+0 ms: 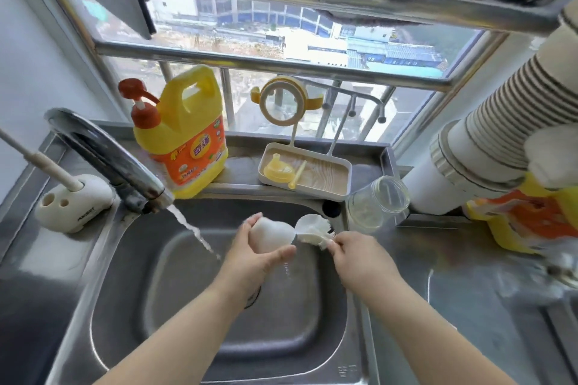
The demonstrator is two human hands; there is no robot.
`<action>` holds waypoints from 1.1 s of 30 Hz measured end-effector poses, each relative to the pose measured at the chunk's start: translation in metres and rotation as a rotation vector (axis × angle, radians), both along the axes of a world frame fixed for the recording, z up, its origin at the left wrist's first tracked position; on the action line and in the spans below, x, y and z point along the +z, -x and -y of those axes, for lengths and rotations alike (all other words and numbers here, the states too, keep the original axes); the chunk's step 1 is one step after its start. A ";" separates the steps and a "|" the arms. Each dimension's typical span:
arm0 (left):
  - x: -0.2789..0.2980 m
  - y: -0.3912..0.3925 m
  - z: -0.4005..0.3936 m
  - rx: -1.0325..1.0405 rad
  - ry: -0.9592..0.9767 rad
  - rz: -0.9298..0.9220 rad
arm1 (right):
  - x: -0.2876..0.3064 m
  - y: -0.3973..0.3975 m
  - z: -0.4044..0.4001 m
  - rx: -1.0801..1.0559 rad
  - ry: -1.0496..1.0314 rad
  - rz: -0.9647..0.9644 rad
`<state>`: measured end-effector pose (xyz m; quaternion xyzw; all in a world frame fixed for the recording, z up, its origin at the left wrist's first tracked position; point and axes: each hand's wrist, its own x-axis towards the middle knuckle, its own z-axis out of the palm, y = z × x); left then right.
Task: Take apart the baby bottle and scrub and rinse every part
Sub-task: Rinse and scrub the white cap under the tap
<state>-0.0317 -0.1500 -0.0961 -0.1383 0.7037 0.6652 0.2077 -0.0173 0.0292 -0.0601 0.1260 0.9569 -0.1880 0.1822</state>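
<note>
Hands, two: left hand (pixel 259 256) grips one cap (pixel 271 234), right hand (pixel 356 255) grips one brush (pixel 312 236).

Around the sink (pixel 103 259), the following are showing: one faucet (pixel 106 156), one detergent jug (pixel 187 134), one glass bottle (pixel 375 203), one tray (pixel 339 180), two hands (pixel 259 256) (pixel 359 256).
</note>
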 end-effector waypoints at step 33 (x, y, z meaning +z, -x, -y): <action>-0.021 0.130 -0.105 -0.406 0.910 -0.485 | 0.009 0.044 -0.106 -0.173 0.276 -0.300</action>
